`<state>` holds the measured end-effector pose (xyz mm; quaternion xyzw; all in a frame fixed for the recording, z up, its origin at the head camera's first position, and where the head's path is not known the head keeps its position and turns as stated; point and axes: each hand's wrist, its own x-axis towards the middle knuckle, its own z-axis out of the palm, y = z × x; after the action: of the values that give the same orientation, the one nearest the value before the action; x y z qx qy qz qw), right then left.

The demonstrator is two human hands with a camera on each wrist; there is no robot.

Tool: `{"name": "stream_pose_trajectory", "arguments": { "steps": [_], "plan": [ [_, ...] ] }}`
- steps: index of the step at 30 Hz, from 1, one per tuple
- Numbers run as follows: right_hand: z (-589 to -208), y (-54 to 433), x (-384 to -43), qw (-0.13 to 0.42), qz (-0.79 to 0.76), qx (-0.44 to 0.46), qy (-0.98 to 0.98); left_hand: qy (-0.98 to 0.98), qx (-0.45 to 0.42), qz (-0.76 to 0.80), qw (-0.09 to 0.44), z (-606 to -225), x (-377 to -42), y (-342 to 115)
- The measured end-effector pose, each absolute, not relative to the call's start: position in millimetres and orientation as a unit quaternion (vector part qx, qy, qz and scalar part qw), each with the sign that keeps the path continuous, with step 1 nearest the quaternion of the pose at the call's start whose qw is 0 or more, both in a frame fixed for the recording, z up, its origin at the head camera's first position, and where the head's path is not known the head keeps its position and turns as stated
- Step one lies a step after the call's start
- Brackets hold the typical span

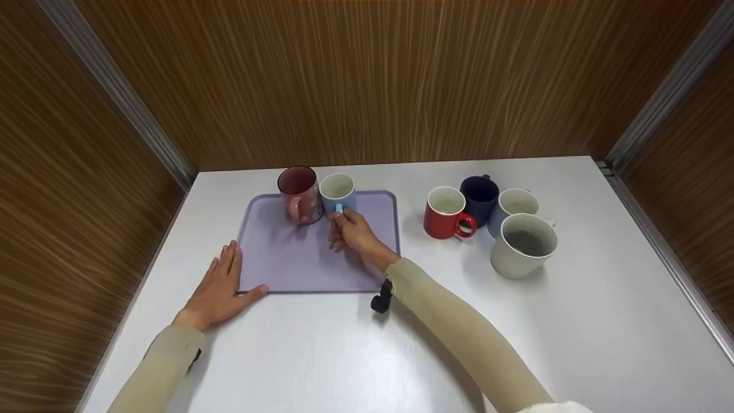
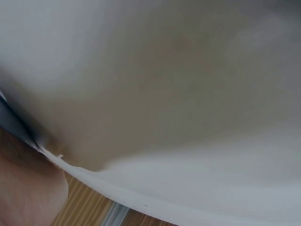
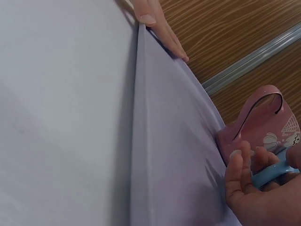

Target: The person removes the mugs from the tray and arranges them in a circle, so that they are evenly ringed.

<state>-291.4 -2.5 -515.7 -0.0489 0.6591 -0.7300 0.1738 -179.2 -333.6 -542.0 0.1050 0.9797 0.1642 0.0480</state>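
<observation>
With thumb and fingers, my right hand [image 1: 354, 232] grips the handle of a light blue mug [image 1: 339, 198] with a white inside. That mug is upright at the back of a lilac tray [image 1: 287, 258]; whether its base touches the tray cannot be told. Close on its left stands a pink mug [image 1: 301, 198], whose printed pattern shows in the right wrist view. My left hand [image 1: 221, 287] lies flat at the tray's front left corner, fingers straight along the left edge and thumb at the front edge. The left wrist view is mostly blurred, with part of the hand [image 2: 30, 193] at lower left.
Right of the tray stand a red mug [image 1: 440, 223], a dark blue mug [image 1: 480, 198], a pale blue-grey mug [image 1: 513, 206] and a larger white mug [image 1: 516, 258], grouped closely. Wood-grain panels [image 1: 390, 80] wall the white table [image 1: 321, 350] at the back and sides.
</observation>
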Motion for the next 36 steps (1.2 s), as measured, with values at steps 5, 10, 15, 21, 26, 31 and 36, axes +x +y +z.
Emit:
{"name": "stream_pose_trajectory", "arguments": {
  "steps": [5,10,15,21,26,31,36],
  "plan": [
    [-513.5,-0.3,-291.1,0.178,-0.73,-0.034,0.659,0.98,0.104,0.163,0.047,-542.2,-178.0,-334.8],
    [-514.1,1.2,-290.7,0.143,-0.717,-0.015,0.683,0.98,0.107,0.163,0.049,-541.3,-178.4,-336.1],
    [-515.9,3.4,-290.8,0.099,-0.697,-0.016,0.71,0.98,0.107,0.163,0.051,-536.6,-180.1,-340.0],
    [-515.3,17.5,-289.1,0.075,-0.674,-0.023,0.734,0.98,0.107,0.164,0.046,-533.9,-182.6,-341.6],
    [-511.4,32.7,-285.5,0.079,-0.686,-0.009,0.724,0.979,0.109,0.165,0.047,-535.8,-185.0,-339.6],
    [-505.1,43.5,-279.9,0.087,-0.699,-0.008,0.71,0.979,0.109,0.164,0.044,-537.1,-186.2,-338.9],
    [-499.8,54.2,-269.5,0.088,-0.689,-0.038,0.719,0.98,0.109,0.162,0.048,-537.0,-186.1,-338.9]
  ]
}}
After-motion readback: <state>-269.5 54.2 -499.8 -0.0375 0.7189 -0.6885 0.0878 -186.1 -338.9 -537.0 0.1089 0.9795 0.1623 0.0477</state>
